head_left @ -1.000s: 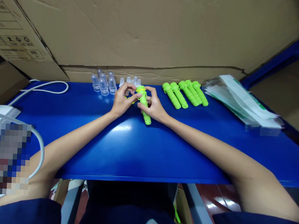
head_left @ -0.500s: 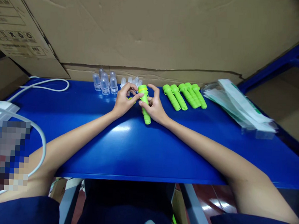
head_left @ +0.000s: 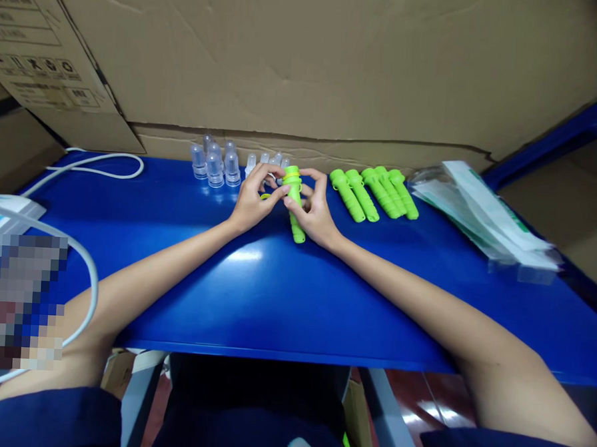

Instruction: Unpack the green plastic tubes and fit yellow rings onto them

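Both hands meet over the back half of the blue tabletop (head_left: 254, 308), gripping one green flashlight-shaped tube (head_left: 294, 190) between them. The tube slants, its wide yellow-ringed head towards the cardboard wall (head_left: 306, 70) and its narrow tail end towards the person.

The left hand (head_left: 254, 200) reaches in at the head: its fingers (head_left: 262, 168) are curled nearly closed, with the thumb against the collar and the forefinger at the rim. The right hand (head_left: 321, 215) has its fingers closed around the body, the thumb laid along the near side and the forefinger arched up beside the head; the remaining fingertips are hidden behind the tube.

A yellow-green ring (head_left: 265, 196) shows in part just beside the left thumb. Beyond the left hand stand clear domed caps (head_left: 215, 167), a taller cluster on the left and smaller domed pieces (head_left: 251, 162) close behind the fingers. To the right of the right hand, five matching green tubes (head_left: 383, 194) lie side by side, heads towards the cardboard. Further right are flat plastic bags (head_left: 499, 211).
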The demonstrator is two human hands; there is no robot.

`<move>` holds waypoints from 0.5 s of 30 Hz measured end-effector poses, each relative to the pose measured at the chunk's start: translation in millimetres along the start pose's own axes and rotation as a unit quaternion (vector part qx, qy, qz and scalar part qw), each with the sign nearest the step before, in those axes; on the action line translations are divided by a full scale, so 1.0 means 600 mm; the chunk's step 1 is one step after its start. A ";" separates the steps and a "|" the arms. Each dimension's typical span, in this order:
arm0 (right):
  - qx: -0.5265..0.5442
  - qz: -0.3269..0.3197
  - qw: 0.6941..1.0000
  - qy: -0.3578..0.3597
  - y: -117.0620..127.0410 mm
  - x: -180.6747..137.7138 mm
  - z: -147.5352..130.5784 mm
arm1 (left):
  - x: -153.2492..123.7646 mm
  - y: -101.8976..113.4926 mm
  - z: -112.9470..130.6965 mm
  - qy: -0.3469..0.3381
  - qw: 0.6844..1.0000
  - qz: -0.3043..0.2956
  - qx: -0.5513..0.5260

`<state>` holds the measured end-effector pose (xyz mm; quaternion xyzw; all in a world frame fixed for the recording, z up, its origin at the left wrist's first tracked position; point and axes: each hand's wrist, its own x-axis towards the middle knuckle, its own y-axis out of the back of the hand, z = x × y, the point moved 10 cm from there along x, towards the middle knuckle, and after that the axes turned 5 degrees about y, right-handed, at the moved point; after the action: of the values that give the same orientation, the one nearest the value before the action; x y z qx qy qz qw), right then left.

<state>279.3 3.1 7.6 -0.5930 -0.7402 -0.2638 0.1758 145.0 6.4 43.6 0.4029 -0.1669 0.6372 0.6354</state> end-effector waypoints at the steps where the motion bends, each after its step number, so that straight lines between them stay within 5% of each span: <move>1: 0.003 -0.002 1.000 0.000 0.000 0.000 0.001 | 0.000 0.000 -0.001 0.003 1.000 -0.001 -0.002; 15: 0.003 0.017 1.000 -0.006 0.015 0.002 0.017 | 0.002 -0.010 -0.014 0.036 0.998 -0.038 -0.044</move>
<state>288.3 11.5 1.5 -0.6064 -0.7319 -0.2553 0.1773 148.2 14.0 37.5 0.3575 -0.1563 0.6184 0.6821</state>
